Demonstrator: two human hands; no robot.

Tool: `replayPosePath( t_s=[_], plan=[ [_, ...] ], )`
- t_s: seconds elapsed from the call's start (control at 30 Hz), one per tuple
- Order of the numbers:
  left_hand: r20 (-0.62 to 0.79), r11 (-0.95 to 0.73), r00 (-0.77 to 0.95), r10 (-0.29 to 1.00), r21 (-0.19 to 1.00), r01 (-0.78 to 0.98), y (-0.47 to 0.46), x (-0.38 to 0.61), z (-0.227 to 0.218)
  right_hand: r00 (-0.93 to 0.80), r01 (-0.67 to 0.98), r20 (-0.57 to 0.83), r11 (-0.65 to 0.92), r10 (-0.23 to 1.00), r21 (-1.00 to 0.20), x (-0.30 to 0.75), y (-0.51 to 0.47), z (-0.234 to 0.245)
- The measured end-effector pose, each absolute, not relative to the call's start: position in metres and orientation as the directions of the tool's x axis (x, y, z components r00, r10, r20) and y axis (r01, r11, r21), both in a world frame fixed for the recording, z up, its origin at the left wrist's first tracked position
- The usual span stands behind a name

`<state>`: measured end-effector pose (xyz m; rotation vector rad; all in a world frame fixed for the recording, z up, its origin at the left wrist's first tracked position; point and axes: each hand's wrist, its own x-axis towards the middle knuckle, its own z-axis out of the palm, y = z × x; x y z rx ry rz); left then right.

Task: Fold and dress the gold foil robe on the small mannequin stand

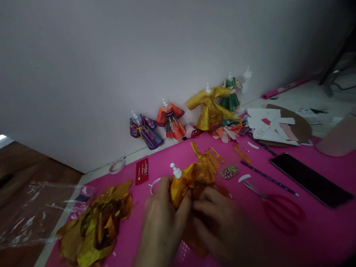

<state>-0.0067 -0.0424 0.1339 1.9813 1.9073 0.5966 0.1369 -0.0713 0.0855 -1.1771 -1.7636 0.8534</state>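
A small doll form with a white neck peg wears a shiny golden doll dress [177, 190]. My left hand [165, 213] is closed around the bodice from the left, thumb in front. Against the same dress, the fingers of my right hand [220, 215] are bent and pinch at its front; that hand is slightly blurred, and its fingertips are partly hidden. One golden sleeve spreads to the upper right. Darker orange cloth [196, 240] shows beneath my hands. Just beyond lie cut golden strips [213, 160] and an oval dish of colourful beads [229, 171].
Red-handled scissors [281, 211], a dark pencil [270, 178] and a phone [312, 179] lie right. Golden fabric scraps [96, 230] are heaped left, beside clear plastic [31, 212]. Dressed doll forms, including a yellow robe [209, 109], lean against the wall. A pink cup [341, 135] stands far right.
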Motion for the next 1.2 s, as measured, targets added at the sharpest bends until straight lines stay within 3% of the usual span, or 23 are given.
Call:
replayPosePath(
  t_s=[0.27, 0.53, 0.67, 0.8, 0.9, 1.0, 1.2],
  plan=[
    [0.026, -0.040, 0.031, 0.999, 0.563, 0.826, -0.040, -0.011, 0.135, -0.287, 0.506, 0.311, 0.419, 0.906, -0.754, 0.136, -0.076, 0.084],
    [-0.001, 0.022, -0.027, 1.000, 0.590, 0.807, -0.035, -0.008, 0.132, -0.237, 0.578, 0.522, 0.551, 0.819, -0.603, 0.124, -0.081, 0.058],
    [0.006, 0.022, -0.032, 0.999, 0.619, 0.785, -0.036, -0.009, 0.127, -0.125, 0.500, 0.639, 0.605, 0.759, -0.620, 0.121, -0.084, 0.048],
    [0.036, 0.008, -0.044, 0.998, 0.673, 0.739, -0.038, -0.008, 0.123, -0.207, 0.406, 0.563, 0.594, 0.800, -0.694, 0.136, -0.088, 0.049],
    [0.030, 0.020, -0.061, 0.998, 0.724, 0.690, -0.039, -0.007, 0.121, -0.145, 0.389, 0.556, 0.564, 0.818, -0.728, 0.152, -0.088, 0.049],
    [0.044, 0.010, -0.062, 0.997, 0.736, 0.677, -0.038, -0.009, 0.121, -0.085, 0.399, 0.542, 0.527, 0.836, -0.751, 0.164, -0.086, 0.047],
    [0.065, -0.014, -0.049, 0.997, 0.726, 0.688, -0.041, -0.012, 0.122, -0.092, 0.507, 0.598, 0.554, 0.796, -0.660, 0.163, -0.084, 0.045]
  ],
)
